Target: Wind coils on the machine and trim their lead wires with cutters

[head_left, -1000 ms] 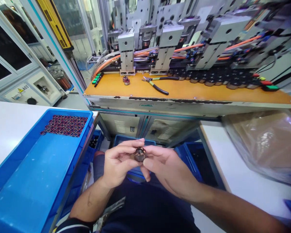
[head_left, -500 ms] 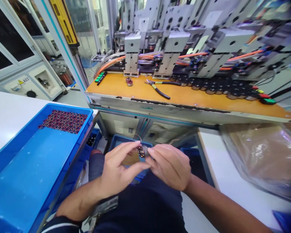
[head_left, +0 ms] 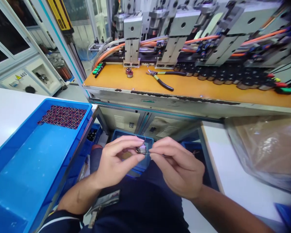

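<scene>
Between the thumb and fingers of my left hand [head_left: 116,160] is a small round motor stator [head_left: 142,149], its silvery side facing right; the fingers hide part of it. A thin wire [head_left: 147,153] runs from the stator to my right hand [head_left: 181,166], which pinches it between thumb and fingertips a short way off. Another fine wire end rises above the left fingertips. Both hands are over my lap, in front of the bench.
At left a blue tray [head_left: 36,165] holds many small red-and-black wound parts [head_left: 64,117]. On the orange benchtop [head_left: 106,81] lie cutting pliers [head_left: 161,80], two wound stators [head_left: 129,72] and rows of black cylindrical pieces [head_left: 218,77]. Machine columns [head_left: 132,42] stand behind. A plastic-wrapped bundle [head_left: 264,149] is at right.
My right hand has let go of the stator, moved right and now pinches the wire. The stator has turned in my left hand, showing its silvery side. The view has shifted slightly.
</scene>
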The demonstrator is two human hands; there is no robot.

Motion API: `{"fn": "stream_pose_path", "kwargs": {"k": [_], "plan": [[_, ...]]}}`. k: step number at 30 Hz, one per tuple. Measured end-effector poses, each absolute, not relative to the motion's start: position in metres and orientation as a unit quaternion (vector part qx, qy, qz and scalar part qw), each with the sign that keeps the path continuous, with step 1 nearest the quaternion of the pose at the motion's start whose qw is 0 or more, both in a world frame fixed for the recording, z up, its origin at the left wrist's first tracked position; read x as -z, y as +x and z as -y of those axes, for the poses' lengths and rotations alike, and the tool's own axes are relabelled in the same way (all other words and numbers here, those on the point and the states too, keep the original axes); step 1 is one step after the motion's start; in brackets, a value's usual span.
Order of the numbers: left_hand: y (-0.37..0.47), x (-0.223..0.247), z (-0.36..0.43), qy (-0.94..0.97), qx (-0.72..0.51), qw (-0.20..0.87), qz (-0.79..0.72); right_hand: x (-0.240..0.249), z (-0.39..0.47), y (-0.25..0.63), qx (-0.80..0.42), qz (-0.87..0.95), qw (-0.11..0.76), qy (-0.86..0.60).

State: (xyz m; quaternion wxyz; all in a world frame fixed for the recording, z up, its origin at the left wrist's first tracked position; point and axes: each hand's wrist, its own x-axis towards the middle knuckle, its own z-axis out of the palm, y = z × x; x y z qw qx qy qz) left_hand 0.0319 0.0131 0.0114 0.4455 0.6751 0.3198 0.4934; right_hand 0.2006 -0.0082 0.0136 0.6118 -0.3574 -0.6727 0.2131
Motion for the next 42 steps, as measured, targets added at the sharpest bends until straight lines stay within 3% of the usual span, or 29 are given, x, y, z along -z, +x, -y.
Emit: {"fn": "stream_pose_path", "kwargs": {"k": [4,10,13,16,20,22,24,26,28,30,32,34,38,42], "plan": [[0.034,-0.012,-0.015,0.614,-0.504,0.524,-0.307,-0.010,0.010,0.199,-0.239,0.653,0.610,-0.380],[0.021,-0.014,-0.023,0.715,-0.497,0.383,-0.309,-0.012,0.011,0.237,-0.260,0.667,0.523,-0.462],[0.014,-0.022,-0.025,0.778,-0.450,0.314,-0.306,-0.027,0.002,0.260,-0.080,0.751,0.479,-0.447],[0.014,-0.030,-0.027,0.819,-0.419,0.278,-0.277,-0.046,-0.010,0.263,0.105,0.859,0.391,-0.314],[0.015,-0.035,-0.026,0.824,-0.418,0.282,-0.259,-0.055,-0.020,0.242,0.157,0.906,0.320,-0.228],[0.013,-0.033,-0.025,0.814,-0.428,0.296,-0.259,-0.052,-0.018,0.232,0.050,0.912,0.312,-0.263],[0.008,-0.029,-0.023,0.802,-0.439,0.311,-0.259,-0.050,-0.015,0.227,-0.175,0.878,0.300,-0.330],[0.004,-0.026,-0.022,0.794,-0.449,0.322,-0.254,-0.052,-0.018,0.227,-0.409,0.806,0.232,-0.359],[0.001,-0.023,-0.022,0.787,-0.456,0.329,-0.253,-0.059,-0.036,0.234,-0.512,0.759,0.172,-0.364],[-0.001,-0.021,-0.021,0.781,-0.466,0.327,-0.257,-0.066,-0.069,0.244,-0.414,0.779,0.209,-0.422],[-0.002,-0.020,-0.021,0.773,-0.477,0.321,-0.269,-0.072,-0.115,0.256,-0.153,0.778,0.290,-0.536],[-0.002,-0.020,-0.022,0.763,-0.488,0.317,-0.281,-0.074,-0.161,0.268,0.015,0.756,0.236,-0.610],[-0.005,-0.021,-0.023,0.742,-0.509,0.308,-0.308,-0.063,-0.224,0.279,0.038,0.754,0.168,-0.634],[-0.010,-0.020,-0.022,0.709,-0.538,0.300,-0.344,-0.051,-0.227,0.278,0.020,0.751,0.095,-0.653]]}}
